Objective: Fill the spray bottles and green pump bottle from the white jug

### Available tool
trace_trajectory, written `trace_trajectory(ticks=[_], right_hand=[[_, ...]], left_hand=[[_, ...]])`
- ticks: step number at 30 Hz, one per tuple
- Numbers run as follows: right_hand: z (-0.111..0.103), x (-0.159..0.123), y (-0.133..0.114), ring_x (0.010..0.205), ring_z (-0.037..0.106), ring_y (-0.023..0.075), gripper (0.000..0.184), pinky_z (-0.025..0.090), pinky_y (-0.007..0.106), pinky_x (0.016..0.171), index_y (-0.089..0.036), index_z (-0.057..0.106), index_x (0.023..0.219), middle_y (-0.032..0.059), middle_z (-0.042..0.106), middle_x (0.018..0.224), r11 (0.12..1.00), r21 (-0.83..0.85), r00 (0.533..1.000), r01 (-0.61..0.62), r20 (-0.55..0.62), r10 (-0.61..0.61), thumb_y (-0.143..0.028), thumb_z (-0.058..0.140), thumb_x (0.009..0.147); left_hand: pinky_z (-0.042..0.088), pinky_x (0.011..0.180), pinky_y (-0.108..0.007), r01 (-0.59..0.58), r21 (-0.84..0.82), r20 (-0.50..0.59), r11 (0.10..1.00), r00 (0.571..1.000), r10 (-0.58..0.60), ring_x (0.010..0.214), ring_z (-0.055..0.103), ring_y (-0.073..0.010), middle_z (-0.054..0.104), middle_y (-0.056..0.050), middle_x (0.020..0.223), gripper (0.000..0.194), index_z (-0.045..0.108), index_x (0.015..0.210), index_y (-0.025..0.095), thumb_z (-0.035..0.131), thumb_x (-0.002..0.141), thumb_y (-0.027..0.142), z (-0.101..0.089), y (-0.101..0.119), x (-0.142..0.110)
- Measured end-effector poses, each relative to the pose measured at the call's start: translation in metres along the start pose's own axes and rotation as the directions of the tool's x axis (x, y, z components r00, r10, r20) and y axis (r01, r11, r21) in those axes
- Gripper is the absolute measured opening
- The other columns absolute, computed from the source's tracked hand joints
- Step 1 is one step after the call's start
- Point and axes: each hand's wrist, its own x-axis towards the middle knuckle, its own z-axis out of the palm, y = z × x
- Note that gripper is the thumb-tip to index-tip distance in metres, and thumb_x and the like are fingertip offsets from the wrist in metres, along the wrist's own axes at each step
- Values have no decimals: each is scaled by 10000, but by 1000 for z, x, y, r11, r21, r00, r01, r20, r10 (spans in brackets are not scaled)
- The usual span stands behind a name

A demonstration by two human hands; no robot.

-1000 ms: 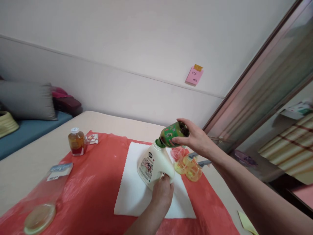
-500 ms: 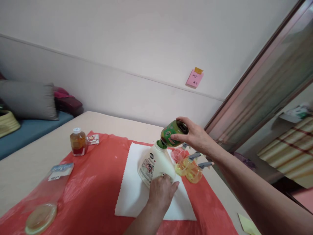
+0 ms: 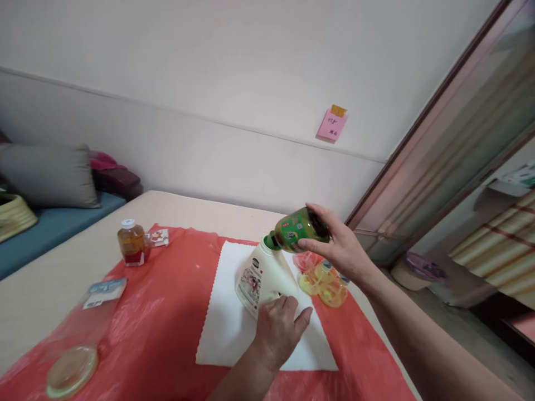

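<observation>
My right hand (image 3: 340, 239) is wrapped round a dark bottle with a green label (image 3: 298, 229), tipped so its neck points left and down. The bottle's neck meets a green funnel-like piece (image 3: 271, 240) in the mouth of a large white plastic jug (image 3: 271, 275). The jug stands on a white cloth (image 3: 223, 328) with a scalloped edge. My left hand (image 3: 278, 328) is closed at the jug's handle, its thumb sticking out to the right. Whether liquid is flowing cannot be seen.
Yellow spray bottles (image 3: 328, 284) and a pink one (image 3: 307, 260) stand right of the jug. On the red plastic sheet (image 3: 167, 312) are an amber bottle (image 3: 131, 243), a clear bag (image 3: 100, 303) and a round lid (image 3: 72, 372). A wall (image 3: 209, 161) rises behind.
My right hand has moved slightly right, and the bottle lies closer to level, its base lower and farther right. My left thumb has lifted a little. The view has shifted slightly.
</observation>
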Motion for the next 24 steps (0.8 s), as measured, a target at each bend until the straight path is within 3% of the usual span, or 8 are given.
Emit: trace_trajectory(ticks=[4, 8, 12, 14, 16, 20, 22, 24], right_hand=[[-1, -2, -3, 1337, 504, 298, 700, 331, 456, 1175, -319, 615, 1341, 51, 577, 1428, 998, 42, 998, 56, 4, -56, -432, 842, 689], [9, -24, 11, 1335, 503, 295, 736, 360, 461, 1156, -344, 588, 1357, 35, 574, 1435, 957, 271, 971, -105, -180, 157, -395, 856, 673], [36, -65, 33, 1285, 563, 275, 590, 474, 456, 1061, -376, 587, 1327, 7, 597, 1413, 599, 782, 809, -173, -234, 539, -396, 758, 763], [50, -86, 39, 1241, 599, 293, 486, 518, 498, 1005, -357, 613, 1282, 19, 642, 1353, 366, 917, 775, -157, -115, 622, -414, 681, 804], [61, -107, 40, 1234, 608, 310, 461, 524, 529, 998, -343, 625, 1253, 35, 666, 1315, 242, 963, 759, -120, -68, 648, -405, 657, 798], [74, -139, 32, 1247, 600, 344, 613, 513, 536, 1015, -347, 579, 1296, 62, 656, 1325, 288, 954, 801, -87, -105, 589, -398, 752, 710], [78, -150, 24, 1267, 584, 378, 716, 525, 526, 993, -344, 556, 1315, 80, 615, 1378, 373, 925, 860, -74, -130, 494, -427, 824, 657], [81, -158, 19, 1294, 562, 396, 781, 530, 508, 984, -357, 545, 1315, 81, 578, 1423, 461, 885, 904, -68, -141, 404, -428, 885, 615]], left_hand=[[504, 776, -307, -34, -20, -30, 999, 999, 34, 838, 710, -207, 729, -86, 810, 298, 681, 857, 220, 495, 1007, 398, 0, -2, -2], [512, 788, -312, -54, -86, -96, 995, 994, 46, 797, 702, -196, 725, -78, 805, 275, 687, 889, 219, 496, 998, 382, -1, -4, -6], [536, 793, -318, -64, -230, -225, 971, 974, 11, 791, 686, -191, 714, -73, 853, 228, 668, 1033, 215, 513, 974, 371, 1, -7, -12], [550, 857, -342, -58, -335, -289, 940, 956, -44, 915, 690, -217, 714, -103, 1024, 350, 581, 1236, 197, 561, 939, 381, 2, -6, -15], [527, 991, -400, -40, -452, -314, 891, 942, -116, 1130, 647, -270, 642, -160, 1282, 621, 411, 1416, 179, 619, 893, 442, 3, -1, -17], [437, 1134, -503, -92, -805, -212, 586, 967, -139, 1381, 486, -366, 445, -197, 1535, 1026, 148, 1551, 210, 677, 796, 660, 4, 21, -17], [472, 1097, -541, -161, -914, -228, 374, 963, -143, 1346, 523, -398, 468, -196, 1509, 1151, 83, 1566, 242, 748, 730, 670, 3, 32, -16], [525, 1036, -551, -245, -922, -300, 300, 942, -153, 1271, 593, -398, 514, -178, 1458, 1143, 67, 1567, 306, 792, 731, 596, -3, 38, -17]])
